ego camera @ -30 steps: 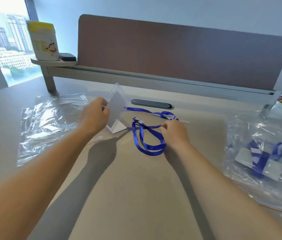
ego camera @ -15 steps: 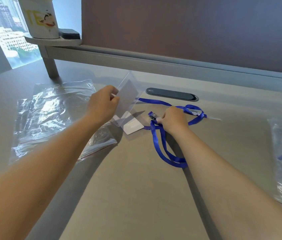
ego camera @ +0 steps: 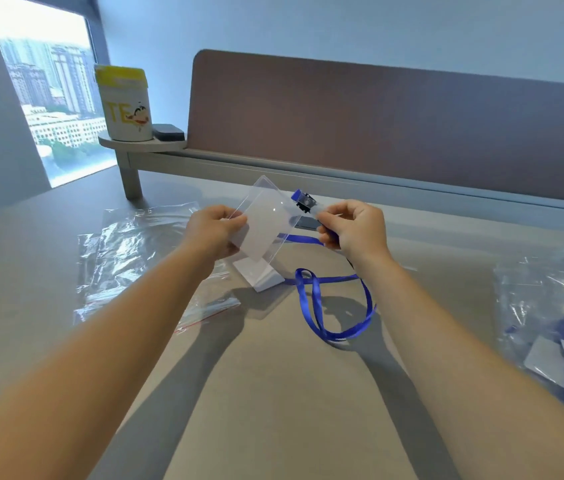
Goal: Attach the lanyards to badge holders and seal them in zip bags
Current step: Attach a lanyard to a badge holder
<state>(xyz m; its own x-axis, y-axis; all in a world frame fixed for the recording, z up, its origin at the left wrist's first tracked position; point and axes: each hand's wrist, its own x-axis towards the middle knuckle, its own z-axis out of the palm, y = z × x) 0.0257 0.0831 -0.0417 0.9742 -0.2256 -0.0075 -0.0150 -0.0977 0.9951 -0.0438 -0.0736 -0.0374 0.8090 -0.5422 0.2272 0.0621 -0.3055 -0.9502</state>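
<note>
Clear plastic badge holder (ego camera: 262,226) is being gripped at its edge by the left hand (ego camera: 214,233), raised above the desk (ego camera: 273,393), tilted. To its right, the right hand (ego camera: 355,227) is pinching the blue lanyard (ego camera: 322,306) just below its metal clip (ego camera: 304,201), which is sitting beside the holder's upper corner. The lanyard's loop is trailing onto the desk below the holder. Left of the holder, a zip bag (ego camera: 135,258) is lying flat.

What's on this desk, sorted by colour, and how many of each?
Blue: 2, the lanyard held by the right hand and the lanyard in the filled bag.
Clear: 3, the badge holder in the left hand, the empty zip bag, the filled bag.
White: 1, a card.
Total: 6.
</note>
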